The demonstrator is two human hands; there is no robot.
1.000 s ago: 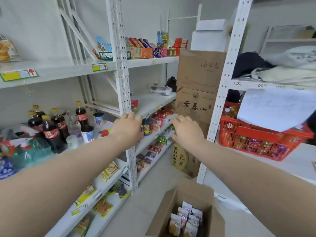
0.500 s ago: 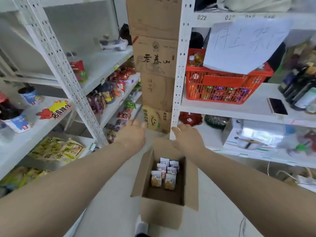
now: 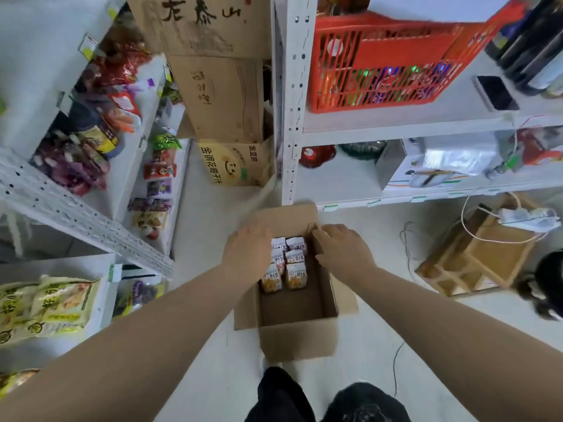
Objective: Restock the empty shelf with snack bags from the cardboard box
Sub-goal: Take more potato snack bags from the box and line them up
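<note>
An open cardboard box (image 3: 300, 341) stands on the floor between my feet and the shelves. Several small white and orange snack bags (image 3: 288, 263) stand in rows in its far half; the near half shows bare cardboard. My left hand (image 3: 246, 254) hovers over the box's left edge, beside the bags, fingers pointing down and out of sight. My right hand (image 3: 342, 249) is at the box's right wall, fingers loosely bent toward the bags. Neither hand visibly holds a bag.
White metal shelving (image 3: 76, 214) with packed snacks runs along the left. Another rack (image 3: 288, 117) on the right carries a red basket (image 3: 380, 59) and a phone (image 3: 495, 92). Stacked cartons (image 3: 219, 95) stand behind the box. Cables and a wooden crate (image 3: 481, 257) lie at the right.
My view has tilted from the shelves down to the floor. Both hands have dropped from shelf height to the open box and now sit over the snack bags.
</note>
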